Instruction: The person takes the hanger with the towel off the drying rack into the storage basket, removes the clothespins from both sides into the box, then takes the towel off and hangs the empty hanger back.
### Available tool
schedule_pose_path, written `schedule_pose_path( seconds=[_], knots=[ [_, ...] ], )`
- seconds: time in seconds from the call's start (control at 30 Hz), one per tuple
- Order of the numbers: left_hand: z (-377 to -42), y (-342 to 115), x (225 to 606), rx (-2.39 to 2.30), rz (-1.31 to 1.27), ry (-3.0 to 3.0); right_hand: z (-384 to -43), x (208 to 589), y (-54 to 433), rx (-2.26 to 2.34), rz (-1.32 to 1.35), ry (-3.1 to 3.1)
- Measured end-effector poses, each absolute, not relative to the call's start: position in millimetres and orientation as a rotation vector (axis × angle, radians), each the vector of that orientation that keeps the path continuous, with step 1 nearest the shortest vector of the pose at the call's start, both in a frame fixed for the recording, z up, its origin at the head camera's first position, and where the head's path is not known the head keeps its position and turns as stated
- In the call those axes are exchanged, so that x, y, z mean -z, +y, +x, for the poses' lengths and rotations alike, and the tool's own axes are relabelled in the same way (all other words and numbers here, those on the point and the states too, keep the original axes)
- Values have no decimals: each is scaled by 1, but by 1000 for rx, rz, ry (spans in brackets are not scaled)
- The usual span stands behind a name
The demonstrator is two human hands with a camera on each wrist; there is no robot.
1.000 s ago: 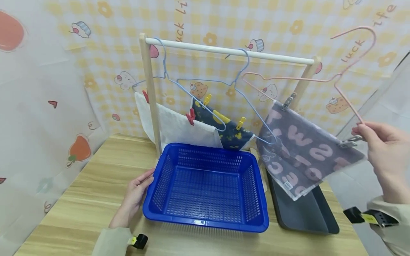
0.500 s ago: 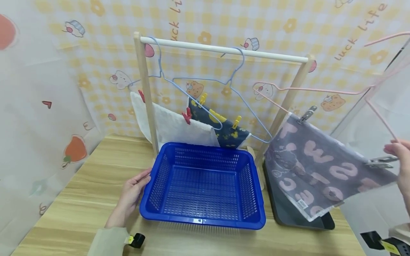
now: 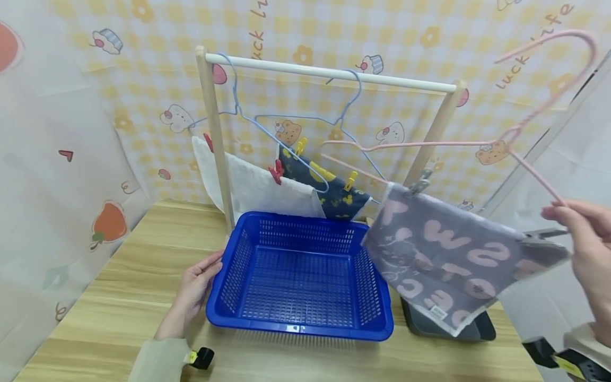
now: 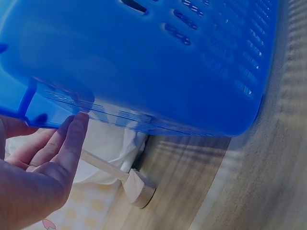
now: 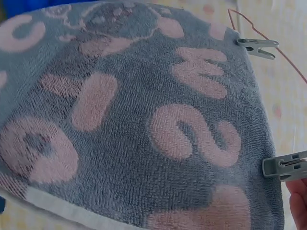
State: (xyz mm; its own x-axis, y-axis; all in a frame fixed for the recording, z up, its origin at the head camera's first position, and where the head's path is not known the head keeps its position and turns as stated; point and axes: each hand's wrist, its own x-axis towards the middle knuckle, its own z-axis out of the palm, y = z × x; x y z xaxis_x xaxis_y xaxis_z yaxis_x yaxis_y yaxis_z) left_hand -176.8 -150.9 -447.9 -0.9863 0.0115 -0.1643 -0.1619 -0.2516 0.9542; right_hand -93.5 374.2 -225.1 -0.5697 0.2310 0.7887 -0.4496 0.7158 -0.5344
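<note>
In the head view my right hand (image 3: 589,244) pinches the lower arm of a pink wire hanger (image 3: 429,144) at the right. A grey towel (image 3: 444,244) with pink letters hangs from it, held by two grey clothespins (image 3: 544,235). The towel overlaps the basket's right side and the tray in this view. The right wrist view shows the towel (image 5: 129,105) close up and a clothespin (image 5: 285,166) beside my fingertips. My left hand (image 3: 195,289) holds the left rim of a blue plastic basket (image 3: 296,334); in the left wrist view its fingers (image 4: 72,139) lie under the rim.
Behind the basket stands a wooden rack with a white rail (image 3: 329,74). Two blue hangers (image 3: 296,116) on it bear a white towel (image 3: 258,185) with red pegs and a dark patterned cloth (image 3: 334,196) with yellow pegs. A dark grey tray (image 3: 479,326) sits right of the basket.
My right hand went out to the right with the hanger and towel, then came back left, bringing the towel over the basket's right edge. My left hand stays on the basket.
</note>
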Motion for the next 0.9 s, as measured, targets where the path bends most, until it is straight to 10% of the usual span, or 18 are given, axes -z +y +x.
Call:
schedule_pose_path(
  seconds=[0.9],
  knots=[
    [-179, -151, 446, -2183, -222, 2140, -175, 272, 225, -1139, 654, -1851]
  ],
)
